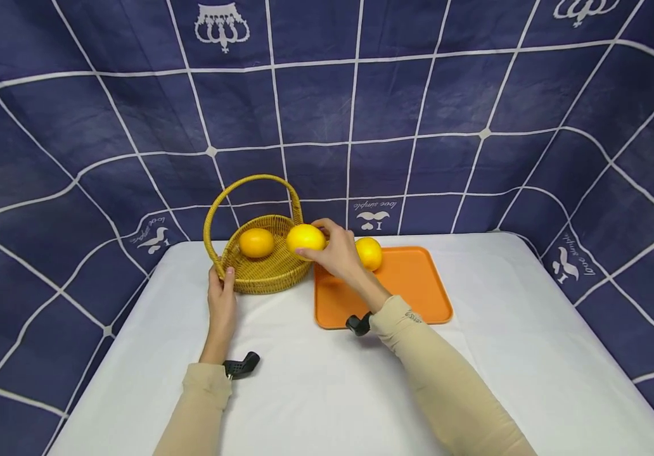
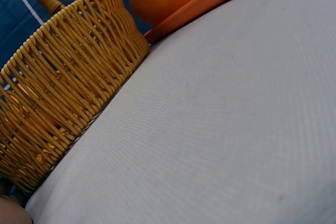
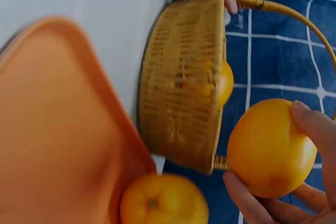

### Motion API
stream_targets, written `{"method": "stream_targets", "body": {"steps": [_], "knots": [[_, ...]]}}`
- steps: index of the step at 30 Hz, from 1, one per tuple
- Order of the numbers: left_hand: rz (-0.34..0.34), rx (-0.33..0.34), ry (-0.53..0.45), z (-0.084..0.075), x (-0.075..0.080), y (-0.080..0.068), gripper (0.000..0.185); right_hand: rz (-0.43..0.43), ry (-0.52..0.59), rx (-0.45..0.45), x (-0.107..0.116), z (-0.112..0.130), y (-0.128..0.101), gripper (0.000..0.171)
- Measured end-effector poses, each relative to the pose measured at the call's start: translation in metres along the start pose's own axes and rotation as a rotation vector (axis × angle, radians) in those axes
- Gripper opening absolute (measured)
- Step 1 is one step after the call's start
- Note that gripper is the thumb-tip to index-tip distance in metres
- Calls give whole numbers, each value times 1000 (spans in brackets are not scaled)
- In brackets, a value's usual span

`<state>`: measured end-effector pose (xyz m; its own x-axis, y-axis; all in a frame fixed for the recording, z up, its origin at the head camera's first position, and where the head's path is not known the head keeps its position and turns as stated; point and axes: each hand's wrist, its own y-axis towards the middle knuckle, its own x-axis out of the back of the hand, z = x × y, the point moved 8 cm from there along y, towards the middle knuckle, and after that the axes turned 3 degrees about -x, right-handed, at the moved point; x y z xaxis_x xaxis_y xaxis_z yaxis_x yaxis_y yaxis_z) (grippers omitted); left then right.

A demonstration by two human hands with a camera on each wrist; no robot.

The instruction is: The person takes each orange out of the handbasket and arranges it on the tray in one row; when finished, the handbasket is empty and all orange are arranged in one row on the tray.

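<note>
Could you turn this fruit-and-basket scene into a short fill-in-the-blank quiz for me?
1. The right hand holds a yellow-orange fruit above the rim of the woven ____.
2. The left hand touches the basket on the side near its ____.
3. One more fruit lies on the ____ tray.
4. Inside the basket lies ____ fruit already.

Missing words: basket; handle; orange; one

Bright, even light falls from above, leaving only faint soft shadows on the white tabletop (image 1: 475,354). The head view is sharp, though its backdrop grid bows toward the edges. The right wrist view's near orange tray (image 3: 58,129) is blurred.
</note>
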<state>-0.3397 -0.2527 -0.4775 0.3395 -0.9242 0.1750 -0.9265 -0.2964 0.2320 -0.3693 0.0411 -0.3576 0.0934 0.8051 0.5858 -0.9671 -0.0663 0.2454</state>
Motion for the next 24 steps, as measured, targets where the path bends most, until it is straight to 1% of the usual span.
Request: {"method": "stream_targets", "body": {"steps": [3,6,12,14,16,21,23,24], "knots": [[-5,15,5,1,-1,0,63,-28,-4,-28,17,-11,-2,67],[0,28,-9,-2,-1,0,61,-64,-9,-36,34,-22,-2,67],[26,48,-39,-23,-2,-6,58,-149,-8,-58,72,-47,-3,68],[33,55,-38,-27,-2,-8,59,-183,-11,-76,84,-56,-5,68],[31,54,-34,-25,-2,-7,59,-210,-12,-95,93,-65,-6,67],[17,46,-14,-9,-2,-2,59,-277,-2,-137,114,-86,-12,66],[19,51,-14,-7,-3,-2,60,-305,-2,-160,121,-94,-14,66],[22,52,-18,-9,-3,-2,59,-316,-3,-174,124,-98,-16,67]]}}
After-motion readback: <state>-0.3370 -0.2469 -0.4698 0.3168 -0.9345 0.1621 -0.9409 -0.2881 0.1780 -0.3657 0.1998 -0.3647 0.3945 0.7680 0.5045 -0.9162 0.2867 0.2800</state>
